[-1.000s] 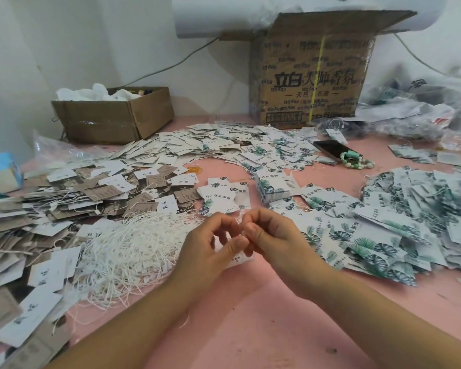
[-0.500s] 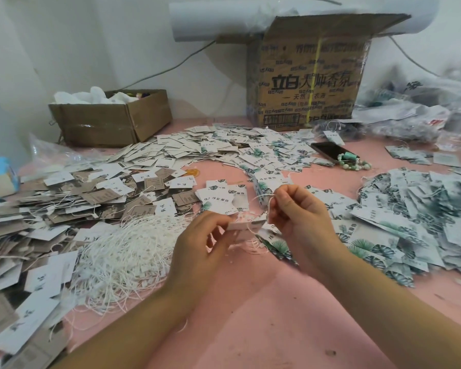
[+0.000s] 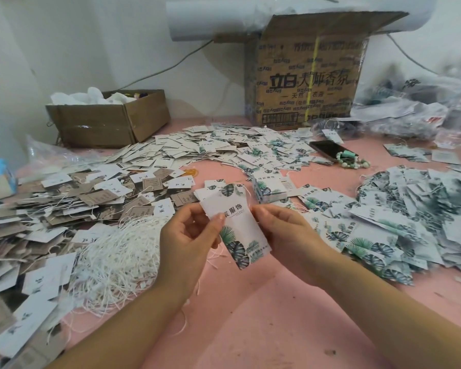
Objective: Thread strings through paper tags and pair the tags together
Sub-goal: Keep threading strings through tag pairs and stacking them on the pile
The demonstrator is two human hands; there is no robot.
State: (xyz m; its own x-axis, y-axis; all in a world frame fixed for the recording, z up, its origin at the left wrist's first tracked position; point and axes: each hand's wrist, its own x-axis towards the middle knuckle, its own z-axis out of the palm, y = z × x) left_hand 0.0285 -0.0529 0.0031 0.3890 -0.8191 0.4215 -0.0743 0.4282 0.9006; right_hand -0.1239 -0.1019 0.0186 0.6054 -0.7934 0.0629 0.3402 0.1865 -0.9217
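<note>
Two bare hands meet in the centre of the frame over a pink table (image 3: 277, 323), holding up a white tag (image 3: 237, 222) printed with green leaves. The left hand (image 3: 186, 243) pinches the tag's left edge between thumb and fingers, and the right hand (image 3: 290, 241) pinches its right edge. A thin string (image 3: 246, 191) seems to loop from the tag's top end. Whether this is one tag or two stacked together cannot be told. The job looks partly done, with much left. The brown and white tags (image 3: 64, 198) heaped at the left show strings trailing among them, and fine strings also cross the leaf tags (image 3: 410, 222) heaped at the right, so many appear already threaded. A large tangle of loose strings (image 3: 117, 251) lies just left of the hands, suggesting plenty remain. More tags (image 3: 224, 147) spread across the upper middle of the table, and a small neat stack (image 3: 270, 186) sits just above the hands. At the back, against a white wall, stand a tall printed box (image 3: 304, 75) in the upper centre and a low box (image 3: 107, 118) in the upper left stuffed with white material. A white roll (image 3: 210, 17) lies across the top of the frame. A phone (image 3: 328, 150) and a green bracelet (image 3: 353, 159) rest right of centre, with crumpled bags (image 3: 410, 107) in the upper right.
</note>
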